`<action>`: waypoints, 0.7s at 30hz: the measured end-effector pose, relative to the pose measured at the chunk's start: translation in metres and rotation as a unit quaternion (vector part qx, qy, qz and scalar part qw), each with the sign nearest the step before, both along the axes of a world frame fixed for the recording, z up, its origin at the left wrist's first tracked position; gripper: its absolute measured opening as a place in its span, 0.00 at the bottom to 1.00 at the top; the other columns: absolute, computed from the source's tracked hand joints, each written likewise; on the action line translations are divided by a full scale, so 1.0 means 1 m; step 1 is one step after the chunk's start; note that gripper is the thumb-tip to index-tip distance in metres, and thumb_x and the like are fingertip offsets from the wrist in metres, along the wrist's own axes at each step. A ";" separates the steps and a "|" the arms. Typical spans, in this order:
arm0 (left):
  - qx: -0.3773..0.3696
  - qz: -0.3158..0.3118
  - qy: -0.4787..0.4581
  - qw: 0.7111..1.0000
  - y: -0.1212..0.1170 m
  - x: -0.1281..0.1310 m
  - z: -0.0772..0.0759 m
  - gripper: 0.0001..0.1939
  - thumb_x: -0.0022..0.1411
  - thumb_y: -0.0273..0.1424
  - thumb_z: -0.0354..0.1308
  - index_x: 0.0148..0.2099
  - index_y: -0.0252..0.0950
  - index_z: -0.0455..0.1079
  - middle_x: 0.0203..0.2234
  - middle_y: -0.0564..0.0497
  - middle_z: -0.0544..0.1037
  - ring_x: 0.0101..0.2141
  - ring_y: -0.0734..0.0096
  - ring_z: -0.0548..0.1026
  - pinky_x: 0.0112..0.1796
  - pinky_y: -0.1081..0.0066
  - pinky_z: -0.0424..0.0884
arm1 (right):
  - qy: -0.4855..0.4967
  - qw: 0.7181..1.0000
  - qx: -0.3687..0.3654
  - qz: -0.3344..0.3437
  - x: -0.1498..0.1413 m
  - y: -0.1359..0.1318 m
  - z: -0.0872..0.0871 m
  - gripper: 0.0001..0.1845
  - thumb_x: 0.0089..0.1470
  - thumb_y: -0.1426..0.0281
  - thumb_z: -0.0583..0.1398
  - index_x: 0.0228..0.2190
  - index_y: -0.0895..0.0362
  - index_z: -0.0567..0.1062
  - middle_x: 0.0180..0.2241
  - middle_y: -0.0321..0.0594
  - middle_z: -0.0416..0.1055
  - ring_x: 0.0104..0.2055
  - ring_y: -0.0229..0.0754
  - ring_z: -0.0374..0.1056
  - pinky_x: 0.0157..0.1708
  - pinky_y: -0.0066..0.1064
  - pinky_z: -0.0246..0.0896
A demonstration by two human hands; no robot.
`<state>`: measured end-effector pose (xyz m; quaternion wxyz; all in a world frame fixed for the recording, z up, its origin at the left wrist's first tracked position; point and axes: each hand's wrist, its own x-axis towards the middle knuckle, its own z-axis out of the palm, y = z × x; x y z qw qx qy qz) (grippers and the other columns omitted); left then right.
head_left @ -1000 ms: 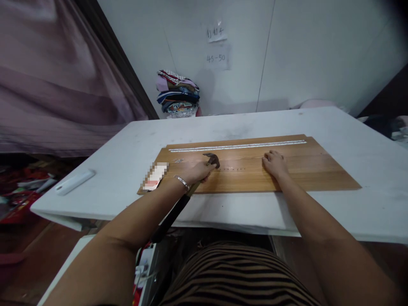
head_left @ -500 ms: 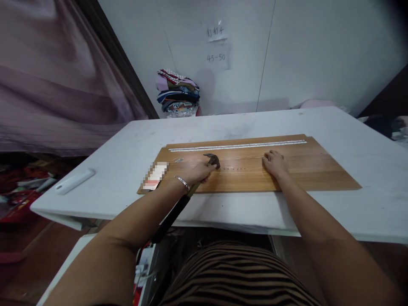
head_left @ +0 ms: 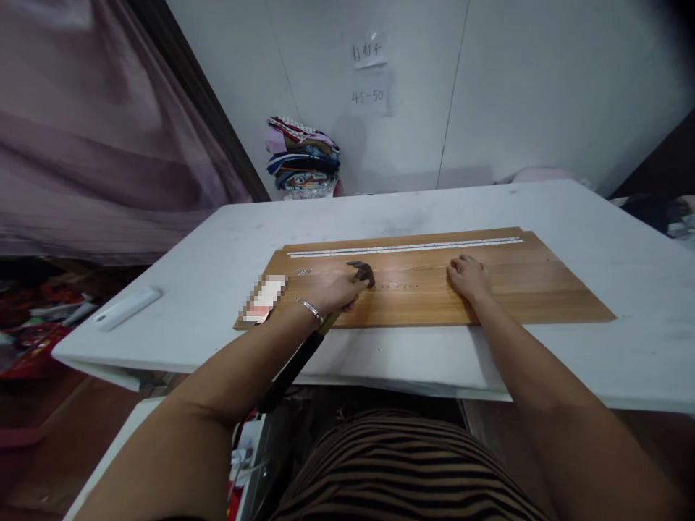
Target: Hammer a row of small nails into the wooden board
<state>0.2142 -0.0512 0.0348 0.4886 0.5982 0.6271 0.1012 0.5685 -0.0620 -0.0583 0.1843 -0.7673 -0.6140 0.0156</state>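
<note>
A long wooden board lies flat on the white table. My left hand is closed round a hammer close under its dark metal head, which rests on the board; the black handle runs back under my forearm past the table edge. A short row of small nails stands in the board just right of the hammer head. My right hand lies on the board with fingers curled and pressed down, holding nothing I can see. A pale strip runs along the board's far edge.
A small box with a blurred label sits on the board's left end, a few loose nails beside it. A white flat object lies near the table's left corner. Folded cloths are stacked against the wall behind.
</note>
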 end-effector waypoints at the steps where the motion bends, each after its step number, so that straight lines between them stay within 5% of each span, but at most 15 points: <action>1: 0.000 -0.001 -0.003 1.000 -0.001 0.000 0.001 0.20 0.72 0.46 0.61 0.32 0.39 0.65 0.17 0.58 0.66 0.15 0.75 0.64 0.20 0.71 0.61 | -0.003 1.000 -0.005 0.001 0.000 0.000 0.001 0.20 0.68 0.65 0.52 0.45 0.53 0.83 0.53 0.51 0.77 0.60 0.55 0.66 0.59 0.47 0.56; 11: 0.002 0.018 0.000 1.000 -0.002 0.004 0.011 0.18 0.73 0.43 0.60 0.33 0.38 0.64 0.17 0.58 0.65 0.15 0.76 0.63 0.20 0.73 0.61 | 0.005 1.000 0.002 0.000 0.000 0.000 -0.001 0.22 0.68 0.67 0.50 0.46 0.53 0.83 0.54 0.51 0.77 0.60 0.54 0.66 0.59 0.47 0.56; 21: 0.005 0.001 0.008 1.000 -0.001 0.000 0.002 0.22 0.71 0.48 0.62 0.32 0.39 0.63 0.16 0.58 0.66 0.15 0.76 0.64 0.20 0.73 0.61 | 0.011 1.000 0.004 -0.009 -0.001 0.000 -0.001 0.25 0.65 0.73 0.49 0.49 0.55 0.83 0.60 0.52 0.76 0.63 0.53 0.66 0.60 0.47 0.56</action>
